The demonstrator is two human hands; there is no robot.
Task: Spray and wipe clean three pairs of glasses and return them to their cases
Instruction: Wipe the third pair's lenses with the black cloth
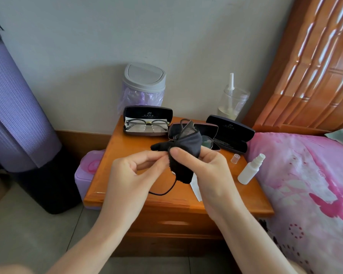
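Over the nightstand's (127, 147) open front half, the left hand (131, 171) and right hand (206, 171) both pinch a black cloth (184, 147) that hides most of the glasses (161, 194). A spray bottle (249, 169) lies near the right edge.

The cloth (188, 141) is black, the worktop (131, 149) orange-brown wood, the spray bottle (248, 172) white, the bedspread (305, 175) pink with flowers, the mat (14, 107) purple.

Both hands, left hand (131, 171) and right hand (204, 167), pinch black cloth (186, 147) around glasses (183, 127) above wooden nightstand (127, 155), spray bottle (249, 169) lying right.
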